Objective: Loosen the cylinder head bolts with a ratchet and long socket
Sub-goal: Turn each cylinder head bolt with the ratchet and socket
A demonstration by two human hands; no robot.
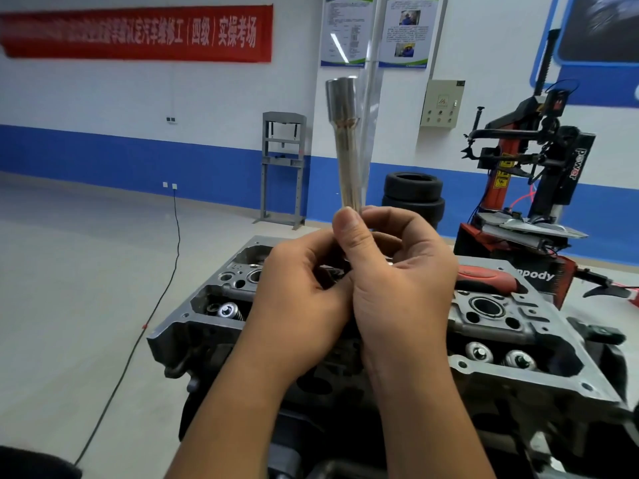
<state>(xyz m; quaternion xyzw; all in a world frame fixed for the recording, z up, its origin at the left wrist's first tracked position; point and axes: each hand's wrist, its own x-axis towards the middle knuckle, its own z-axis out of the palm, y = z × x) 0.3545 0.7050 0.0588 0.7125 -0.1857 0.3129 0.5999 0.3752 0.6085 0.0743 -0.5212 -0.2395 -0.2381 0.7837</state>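
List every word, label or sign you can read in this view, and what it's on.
"实操考场", the clear end of the red banner; the rest is blurred.
"power" on the tyre changer column.
"mpody", partly hidden, on the black panel.
Wall posters: too small to read.

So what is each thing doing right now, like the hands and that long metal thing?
Long socket: held upright, wide end up, above the engine.
Right hand: grips the socket's lower end, thumb on it.
Left hand: fingers curled at the socket's base; what it holds is hidden.
Ratchet: red handle sticks out behind the right hand.
Cylinder head: uncovered, valve springs showing.
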